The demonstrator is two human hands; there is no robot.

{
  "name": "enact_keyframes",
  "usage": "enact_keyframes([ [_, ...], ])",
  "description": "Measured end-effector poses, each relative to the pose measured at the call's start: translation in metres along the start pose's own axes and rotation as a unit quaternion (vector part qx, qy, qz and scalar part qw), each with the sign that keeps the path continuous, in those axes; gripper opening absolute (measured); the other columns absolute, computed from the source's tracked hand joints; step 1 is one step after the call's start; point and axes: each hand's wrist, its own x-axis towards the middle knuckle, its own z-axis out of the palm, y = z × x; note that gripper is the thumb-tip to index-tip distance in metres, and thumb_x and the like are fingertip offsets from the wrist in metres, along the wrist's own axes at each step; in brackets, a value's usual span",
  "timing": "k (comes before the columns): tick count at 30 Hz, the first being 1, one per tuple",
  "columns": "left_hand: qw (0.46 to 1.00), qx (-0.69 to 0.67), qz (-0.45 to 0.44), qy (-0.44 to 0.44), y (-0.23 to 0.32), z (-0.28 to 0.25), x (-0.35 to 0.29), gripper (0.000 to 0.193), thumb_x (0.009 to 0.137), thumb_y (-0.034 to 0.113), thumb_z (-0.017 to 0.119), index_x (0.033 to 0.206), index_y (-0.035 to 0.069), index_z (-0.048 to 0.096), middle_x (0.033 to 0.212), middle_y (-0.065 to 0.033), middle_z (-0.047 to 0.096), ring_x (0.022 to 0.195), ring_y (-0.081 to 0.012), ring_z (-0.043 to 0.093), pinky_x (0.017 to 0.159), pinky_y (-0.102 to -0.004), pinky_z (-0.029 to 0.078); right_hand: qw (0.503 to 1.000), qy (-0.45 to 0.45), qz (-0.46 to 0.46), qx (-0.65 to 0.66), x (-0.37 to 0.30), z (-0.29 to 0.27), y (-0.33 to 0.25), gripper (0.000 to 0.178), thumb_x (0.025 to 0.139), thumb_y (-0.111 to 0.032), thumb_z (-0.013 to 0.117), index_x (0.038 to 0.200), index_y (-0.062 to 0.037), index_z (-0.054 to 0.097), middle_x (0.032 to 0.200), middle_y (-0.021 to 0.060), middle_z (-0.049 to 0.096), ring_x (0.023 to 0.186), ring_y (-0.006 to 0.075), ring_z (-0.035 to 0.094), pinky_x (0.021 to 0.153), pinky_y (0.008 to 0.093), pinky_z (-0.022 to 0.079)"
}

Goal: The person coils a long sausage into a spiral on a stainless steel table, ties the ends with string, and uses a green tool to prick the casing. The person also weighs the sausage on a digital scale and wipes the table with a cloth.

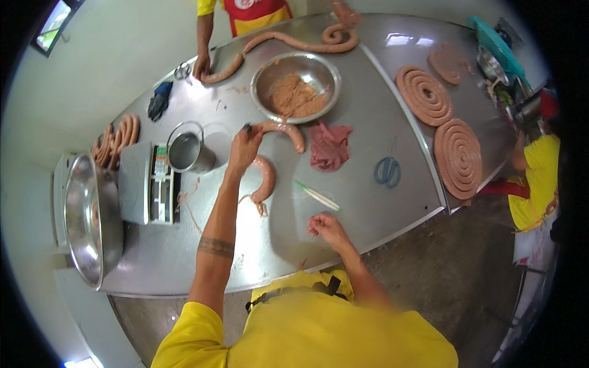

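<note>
Head view: the steel surface (368,119) fills the middle, its near edge by the wearer's waist and its far edge where a co-worker's hands (346,16) touch a long sausage (307,44). A large steel basin (115,236) stands at the left end, and a steel bowl (328,76) of ground meat sits toward the far edge. Of the wearer's hands, the left hand (244,149) reaches to the near side of that bowl, while the right hand (329,231) hangs back toward the near edge, fingers loosely curled with nothing seen in them. The relation that appears to count is this: the upper sausage (289,131) runs rightward from the left grip, its long axis bending toward the near edge, and its free end lies between the two hands, though the left is much nearer. The left grip is pinched closed about its left end. The lower sausage (268,178) curves from beside the left wrist toward the near edge; whether the two join beneath the hand cannot be told. The bowl crowds the far side and a reddish cloth (329,146) the right, just past the free end. Bare metal opens toward the near edge and the right corner, interrupted by blue-handled scissors (388,173) and a slim green-and-white tool (318,196).
</note>
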Motion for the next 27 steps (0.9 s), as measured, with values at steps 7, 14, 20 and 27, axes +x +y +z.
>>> enact_keyframes([
  [7, 0.979, 0.185, 0.059, 0.063, -0.080, 0.044, -0.157, 0.058, 0.080, 0.009, 0.073, 0.128, -0.010, 0.047, 0.104, -0.0221, 0.067, 0.103, -0.0349, 0.066, 0.089, -0.0438, 0.051, 0.996, -0.059, 0.020, -0.071, 0.034, 0.028, -0.031, 0.022, 0.099, -0.020, 0.059, 0.103, 0.0002, 0.066, 0.085, 0.0049, 0.067, 0.076, 0.0116, 0.064, 0.067, 0.0249, 0.051],
  [14, 0.944, -0.176, -0.278, -0.034, -0.075, 0.024, -0.193, 0.028, 0.102, 0.031, 0.054, 0.092, 0.007, 0.063, 0.074, -0.0023, 0.066, 0.057, -0.0054, 0.053, 0.050, -0.0234, 0.037, 0.996, -0.075, 0.024, -0.047, 0.055, 0.078, -0.052, 0.025, 0.101, -0.024, 0.056, 0.102, -0.0010, 0.066, 0.082, 0.0028, 0.065, 0.078, 0.0117, 0.062, 0.070, 0.0270, 0.051],
  [20, 0.984, 0.050, -0.152, -0.083, -0.073, 0.006, -0.219, 0.039, 0.104, 0.032, 0.045, 0.086, 0.003, 0.063, 0.067, -0.0119, 0.065, 0.065, -0.0261, 0.065, 0.061, -0.0399, 0.049, 0.968, -0.135, 0.142, 0.159, 0.076, 0.148, -0.033, 0.026, 0.102, -0.029, 0.050, 0.090, -0.0096, 0.063, 0.079, 0.0024, 0.061, 0.066, 0.0128, 0.056, 0.066, 0.0291, 0.046],
  [27, 0.976, 0.179, -0.046, -0.114, -0.080, -0.028, -0.260, 0.038, 0.104, 0.032, 0.043, 0.086, 0.003, 0.059, 0.067, -0.0139, 0.066, 0.069, -0.0357, 0.067, 0.066, -0.0467, 0.051, 0.978, 0.046, 0.200, 0.036, 0.094, 0.167, -0.041, 0.025, 0.097, -0.029, 0.050, 0.083, -0.0102, 0.060, 0.084, 0.0054, 0.058, 0.083, 0.0196, 0.059, 0.071, 0.0402, 0.048],
])
